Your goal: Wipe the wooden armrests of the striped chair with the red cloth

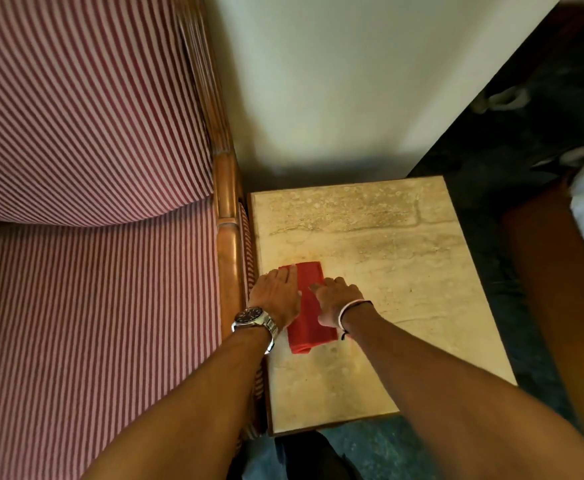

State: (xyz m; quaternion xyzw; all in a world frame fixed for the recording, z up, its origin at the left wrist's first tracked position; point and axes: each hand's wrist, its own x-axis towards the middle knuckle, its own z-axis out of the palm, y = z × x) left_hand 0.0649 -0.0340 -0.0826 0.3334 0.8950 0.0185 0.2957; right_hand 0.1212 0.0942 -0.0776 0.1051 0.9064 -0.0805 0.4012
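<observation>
A folded red cloth (309, 306) lies on the pale stone top of a small side table (404, 265). My left hand (278, 294) rests flat on the cloth's left edge, a watch on its wrist. My right hand (335, 301) presses on the cloth's right side, fingers bent over it. The striped chair (86, 237), red and white, fills the left. Its wooden armrest (228, 237) runs along the table's left edge, just left of my left hand.
A cream wall (335, 81) stands behind the table. Dark carpet (491, 254) lies to the right, where a brown piece of furniture (560, 289) with white fabric stands close by. The table nearly touches the armrest.
</observation>
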